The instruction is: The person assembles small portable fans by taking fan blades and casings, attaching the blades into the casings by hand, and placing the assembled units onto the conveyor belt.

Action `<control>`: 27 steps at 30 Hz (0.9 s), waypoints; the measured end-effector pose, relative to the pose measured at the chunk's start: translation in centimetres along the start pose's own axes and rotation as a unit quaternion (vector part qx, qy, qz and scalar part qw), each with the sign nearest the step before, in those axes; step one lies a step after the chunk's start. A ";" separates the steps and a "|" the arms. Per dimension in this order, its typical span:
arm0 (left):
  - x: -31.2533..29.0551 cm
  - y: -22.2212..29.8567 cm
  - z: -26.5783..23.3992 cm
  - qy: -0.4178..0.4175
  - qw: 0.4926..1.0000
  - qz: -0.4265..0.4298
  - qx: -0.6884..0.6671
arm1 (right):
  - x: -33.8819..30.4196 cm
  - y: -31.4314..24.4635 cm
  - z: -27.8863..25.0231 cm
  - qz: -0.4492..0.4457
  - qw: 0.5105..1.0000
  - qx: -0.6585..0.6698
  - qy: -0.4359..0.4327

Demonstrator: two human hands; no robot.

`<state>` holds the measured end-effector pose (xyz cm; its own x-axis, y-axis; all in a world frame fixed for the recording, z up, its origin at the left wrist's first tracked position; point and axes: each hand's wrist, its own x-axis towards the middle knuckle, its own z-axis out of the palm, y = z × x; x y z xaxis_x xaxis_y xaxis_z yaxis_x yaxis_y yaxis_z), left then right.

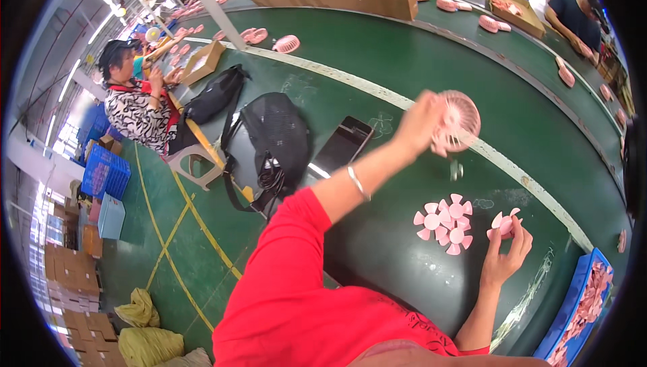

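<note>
My left hand point(420, 123) is closed on a round pink handheld fan point(464, 119) with a slotted cage, held out over the green work surface near the white line. Just below the fan is a small pale shiny piece point(456, 169), too blurred to name. My right hand point(509, 249) pinches a pink fan blade wheel point(504, 223) between thumb and fingers. Several more pink blade wheels point(445, 222) lie in a loose cluster on the table, between my two arms.
A blue bin point(566, 326) of pink parts stands at the right. A black phone point(342, 146), black backpack point(275, 134) and smaller black bag point(214, 95) lie to the left. Pink fans point(286, 44) sit on the belt beyond the line. One person point(138, 101) sits at left, another point(575, 20) far right.
</note>
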<state>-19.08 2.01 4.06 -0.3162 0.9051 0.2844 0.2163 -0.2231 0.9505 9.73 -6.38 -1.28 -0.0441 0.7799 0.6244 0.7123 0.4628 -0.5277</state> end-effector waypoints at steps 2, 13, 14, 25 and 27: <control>-5.5 1.5 2.3 -0.046 0.983 -0.073 -0.164 | -0.5 -2.5 -1.9 -0.121 0.991 -0.023 0.053; -18.6 3.3 3.6 -0.144 0.968 -0.084 -0.190 | -2.1 -7.7 -4.9 -0.204 0.978 0.039 -0.035; -18.9 3.9 4.1 -0.147 0.972 -0.065 -0.172 | -2.7 -7.9 -4.9 -0.184 0.981 0.041 -0.034; -21.0 3.7 5.1 -0.170 0.958 -0.113 -0.202 | -4.4 -8.1 -5.9 -0.185 0.981 -0.009 0.051; -21.3 3.8 4.9 -0.168 0.959 -0.104 -0.202 | -4.3 -8.5 -6.0 -0.171 0.982 -0.011 0.079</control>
<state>-6.96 -16.32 1.03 0.0166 0.9958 0.0904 -0.2161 -0.0848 0.9727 8.09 -16.21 3.96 -0.1761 0.5041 0.8455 0.6896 0.6761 -0.2595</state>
